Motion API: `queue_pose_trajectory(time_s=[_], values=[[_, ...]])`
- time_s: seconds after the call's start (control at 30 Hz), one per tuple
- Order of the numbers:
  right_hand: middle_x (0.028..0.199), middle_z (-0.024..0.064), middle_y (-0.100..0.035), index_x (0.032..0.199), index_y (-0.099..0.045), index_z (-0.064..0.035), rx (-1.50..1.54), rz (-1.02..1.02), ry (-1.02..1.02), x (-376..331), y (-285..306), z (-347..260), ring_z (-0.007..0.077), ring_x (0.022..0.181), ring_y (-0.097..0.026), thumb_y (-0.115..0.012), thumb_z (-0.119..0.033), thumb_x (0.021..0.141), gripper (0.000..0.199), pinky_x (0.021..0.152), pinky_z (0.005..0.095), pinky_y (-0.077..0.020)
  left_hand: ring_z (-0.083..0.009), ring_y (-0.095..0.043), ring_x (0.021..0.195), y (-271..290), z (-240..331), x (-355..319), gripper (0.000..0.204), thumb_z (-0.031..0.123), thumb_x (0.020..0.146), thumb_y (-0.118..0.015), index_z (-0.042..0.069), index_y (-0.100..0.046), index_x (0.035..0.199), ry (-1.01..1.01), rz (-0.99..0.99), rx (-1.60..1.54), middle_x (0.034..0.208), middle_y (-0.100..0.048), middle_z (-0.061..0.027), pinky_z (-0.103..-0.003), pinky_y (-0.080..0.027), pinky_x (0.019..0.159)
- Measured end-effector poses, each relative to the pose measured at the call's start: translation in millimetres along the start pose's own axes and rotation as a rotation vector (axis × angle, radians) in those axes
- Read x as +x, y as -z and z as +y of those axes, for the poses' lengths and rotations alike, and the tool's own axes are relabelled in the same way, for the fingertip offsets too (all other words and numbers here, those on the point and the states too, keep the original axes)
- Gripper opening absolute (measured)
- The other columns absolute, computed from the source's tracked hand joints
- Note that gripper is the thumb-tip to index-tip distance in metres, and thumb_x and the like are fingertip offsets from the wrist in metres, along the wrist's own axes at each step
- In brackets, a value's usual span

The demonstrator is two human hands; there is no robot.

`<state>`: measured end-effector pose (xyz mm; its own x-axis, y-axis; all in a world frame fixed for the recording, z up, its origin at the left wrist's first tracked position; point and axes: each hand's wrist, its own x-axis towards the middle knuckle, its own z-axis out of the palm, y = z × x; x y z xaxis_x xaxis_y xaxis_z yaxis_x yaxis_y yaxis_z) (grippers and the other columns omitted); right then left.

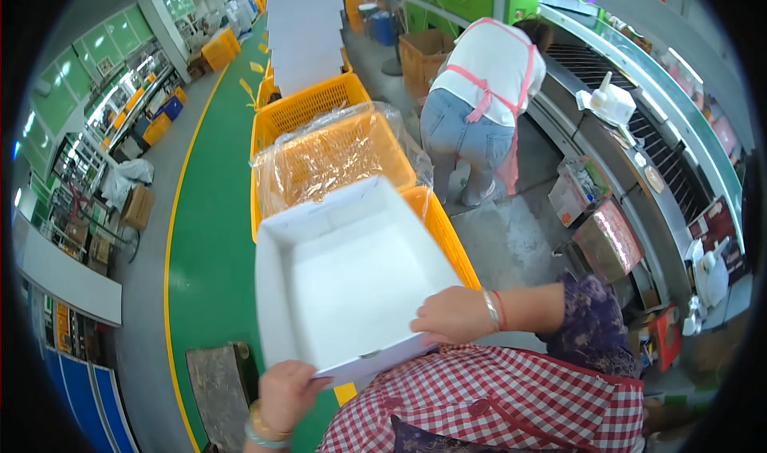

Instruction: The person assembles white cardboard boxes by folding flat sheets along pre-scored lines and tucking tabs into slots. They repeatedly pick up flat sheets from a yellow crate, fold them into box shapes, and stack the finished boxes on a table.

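An open white cardboard box (359,269), its inside bare, is held up in front of me, tilted so that I look down into it. My left hand (288,393) grips its near left corner, fingers closed around the edge. At the near right side my right hand (455,315) is closed on the rim, thumb over the wall and fingertips partly hidden. Just beyond the box stands a yellow plastic crate (264,145) lined with clear plastic film (383,129). Another yellow crate (447,233) shows behind the box's right side.
White flat sheets (304,29) are stacked over crates farther off. A person (487,93) in a pink apron bends beside a conveyor (595,65) on the right. A worn bench (221,397) stands at lower left on the green floor lane (212,253). A cardboard carton (423,57) sits behind.
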<state>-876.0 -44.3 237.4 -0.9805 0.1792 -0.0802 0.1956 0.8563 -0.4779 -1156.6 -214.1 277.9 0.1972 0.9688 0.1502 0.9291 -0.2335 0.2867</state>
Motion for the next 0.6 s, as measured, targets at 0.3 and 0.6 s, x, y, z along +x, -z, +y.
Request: queue_pose_trajectory(time_s=[0.3,0.6], values=[[0.092,0.0109,-0.061,0.093,-0.058,-0.0088,-0.199,0.006,-0.517,-51.5,-190.5,82.1,0.0288,0.094,-0.058,-0.065,-0.025,0.078,0.023,0.077,0.0405,-0.0493,-0.0272,-0.057,0.069,-266.5,-40.2,0.5,0.018,0.023,0.073,-0.067,0.010,-0.055,0.071,-0.172,0.073,-0.078,0.069,-0.054,-0.0082,-0.041,-0.045,0.057],[0.091,0.0113,-0.064,0.093,-0.059,-0.0112,-0.134,-0.080,-0.568,-47.5,-191.8,111.1,0.0306,0.089,-0.061,-0.065,-0.034,0.078,0.028,0.075,0.0419,-0.0494,-0.0295,-0.058,0.074,-269.4,-48.5,14.5,0.024,0.031,0.078,-0.065,0.009,-0.056,0.078,-0.075,-0.101,-0.022,0.075,-0.055,-0.0090,-0.042,-0.048,0.059]])
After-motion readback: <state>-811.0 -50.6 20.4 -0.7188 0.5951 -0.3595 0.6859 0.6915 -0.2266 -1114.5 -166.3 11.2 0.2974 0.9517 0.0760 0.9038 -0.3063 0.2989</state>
